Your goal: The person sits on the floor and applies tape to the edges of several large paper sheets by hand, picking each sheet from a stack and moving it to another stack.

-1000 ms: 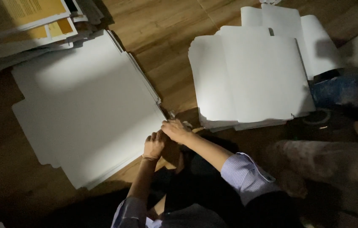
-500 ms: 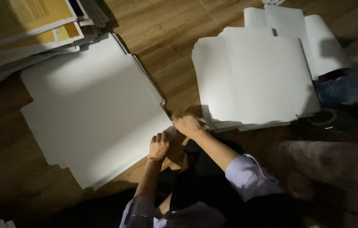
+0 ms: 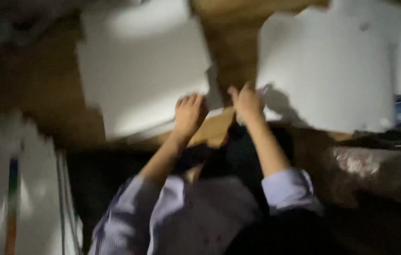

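— Where are the two hands?

— Both sit near the middle. The left hand (image 3: 189, 113) lies flat on the near corner of a big white cardboard sheet (image 3: 143, 71), fingers close together and pressing down. That sheet fills the 11 o'clock part of the wooden floor (image 3: 224, 42).

— And the other one?

— The right hand (image 3: 246, 103) is just beside it, toward 1 o'clock. Its fingers curl at the near edge of a second white cardboard stack (image 3: 328, 71). The picture is blurry, so I cannot tell if it pinches the edge.

— Anything else?

— More white sheets (image 3: 35, 189) lie at 8 o'clock. The sleeves are light blue.
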